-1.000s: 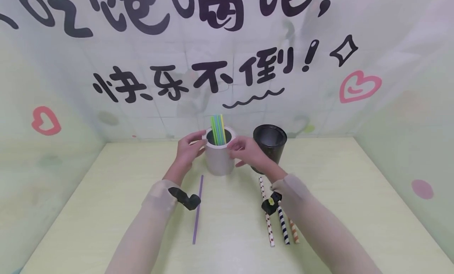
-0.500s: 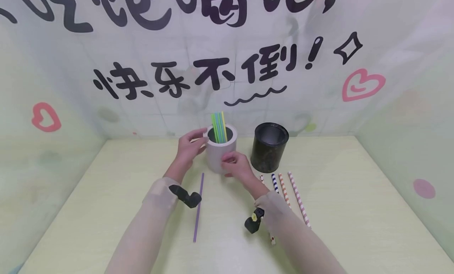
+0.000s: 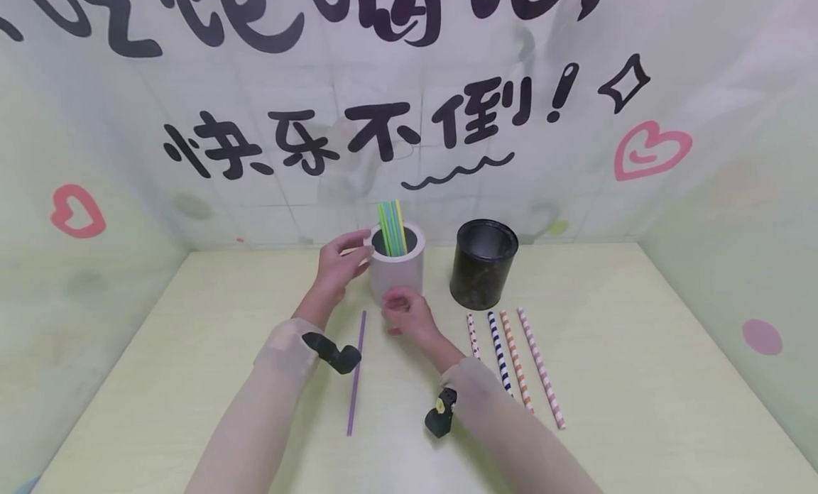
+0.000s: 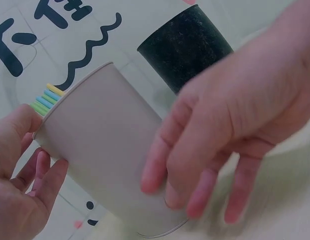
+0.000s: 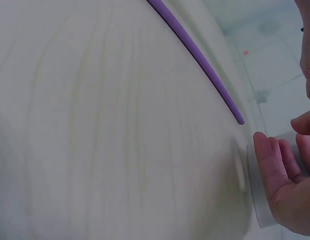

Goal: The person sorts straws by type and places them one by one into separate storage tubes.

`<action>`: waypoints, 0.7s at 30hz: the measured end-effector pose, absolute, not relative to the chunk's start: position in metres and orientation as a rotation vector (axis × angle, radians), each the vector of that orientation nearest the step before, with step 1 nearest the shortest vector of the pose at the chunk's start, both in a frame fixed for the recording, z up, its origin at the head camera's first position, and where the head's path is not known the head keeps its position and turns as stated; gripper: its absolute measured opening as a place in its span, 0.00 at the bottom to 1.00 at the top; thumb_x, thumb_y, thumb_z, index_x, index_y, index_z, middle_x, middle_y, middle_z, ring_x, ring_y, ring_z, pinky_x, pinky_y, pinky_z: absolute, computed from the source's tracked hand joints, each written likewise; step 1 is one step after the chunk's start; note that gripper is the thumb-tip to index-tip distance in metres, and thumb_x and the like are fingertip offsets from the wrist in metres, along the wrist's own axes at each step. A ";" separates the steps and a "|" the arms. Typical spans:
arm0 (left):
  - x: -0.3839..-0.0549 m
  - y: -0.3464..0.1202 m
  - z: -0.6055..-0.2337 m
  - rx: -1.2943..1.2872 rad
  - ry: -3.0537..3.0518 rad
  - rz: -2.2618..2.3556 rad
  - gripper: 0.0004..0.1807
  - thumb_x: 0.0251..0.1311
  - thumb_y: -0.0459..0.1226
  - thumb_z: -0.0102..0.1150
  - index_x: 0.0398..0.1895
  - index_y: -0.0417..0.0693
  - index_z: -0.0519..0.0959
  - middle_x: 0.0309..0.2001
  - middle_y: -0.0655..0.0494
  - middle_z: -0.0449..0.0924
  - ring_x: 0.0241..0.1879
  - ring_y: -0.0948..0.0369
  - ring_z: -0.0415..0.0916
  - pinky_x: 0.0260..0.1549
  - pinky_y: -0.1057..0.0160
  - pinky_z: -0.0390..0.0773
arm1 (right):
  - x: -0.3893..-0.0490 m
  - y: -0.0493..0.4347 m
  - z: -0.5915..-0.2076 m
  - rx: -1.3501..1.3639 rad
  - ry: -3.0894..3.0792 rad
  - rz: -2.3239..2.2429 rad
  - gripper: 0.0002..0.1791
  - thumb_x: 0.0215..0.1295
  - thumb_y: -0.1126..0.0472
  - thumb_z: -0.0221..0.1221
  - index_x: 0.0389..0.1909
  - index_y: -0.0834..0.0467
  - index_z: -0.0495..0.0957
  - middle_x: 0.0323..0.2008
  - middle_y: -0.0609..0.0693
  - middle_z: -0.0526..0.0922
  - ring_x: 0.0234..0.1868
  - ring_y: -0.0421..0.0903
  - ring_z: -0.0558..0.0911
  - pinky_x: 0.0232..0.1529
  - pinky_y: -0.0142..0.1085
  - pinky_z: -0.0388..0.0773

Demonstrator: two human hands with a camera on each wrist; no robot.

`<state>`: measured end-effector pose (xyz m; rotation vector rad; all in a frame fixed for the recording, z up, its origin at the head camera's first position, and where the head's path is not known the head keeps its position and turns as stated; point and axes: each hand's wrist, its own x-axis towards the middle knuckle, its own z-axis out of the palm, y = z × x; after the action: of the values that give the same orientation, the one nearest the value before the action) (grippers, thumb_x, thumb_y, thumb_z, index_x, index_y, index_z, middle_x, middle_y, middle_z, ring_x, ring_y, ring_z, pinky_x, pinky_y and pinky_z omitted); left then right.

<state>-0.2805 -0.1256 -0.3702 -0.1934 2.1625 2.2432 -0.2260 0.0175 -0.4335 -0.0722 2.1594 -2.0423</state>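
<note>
A pale cylindrical cup [image 3: 409, 270] stands upright at the back middle of the table. Thin green, blue and yellow drinking straws [image 3: 392, 228] lean inside it, their tops above the rim. My left hand [image 3: 336, 268] holds the cup's left side near the rim, thumb and fingers bent around it. In front of the cup's lower part is my right hand [image 3: 412, 318], its fingers loosely bent with nothing in them; the left wrist view shows these fingers overlapping the wall close to the base. A purple straw [image 3: 356, 373] lies on the table below the left hand.
A black cylindrical container [image 3: 482, 281] stands to the right of the pale cup. In front of it lie several striped and dotted paper straws [image 3: 540, 366], side by side. A printed wall sheet [image 3: 358, 217] rises behind the table [image 3: 639, 352].
My right hand has moved from the cup's right rim down and left to the front of its base. More of the patterned straws show now. My left hand stays at the cup.
</note>
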 end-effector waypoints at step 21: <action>-0.281 -0.123 -0.368 -0.214 2.185 2.216 0.22 0.55 0.30 0.55 0.56 0.44 0.73 0.51 0.47 0.68 0.51 0.54 0.70 0.42 0.67 0.80 | -0.214 -0.019 -0.460 0.058 2.475 -1.817 0.16 0.44 0.64 0.68 0.37 0.61 0.78 0.29 0.48 0.79 0.26 0.38 0.77 0.22 0.28 0.79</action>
<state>-0.2807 -0.1230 -0.3679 -0.2145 2.1854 2.2157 -0.2137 -0.0190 -0.4595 0.0582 2.4751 -1.8173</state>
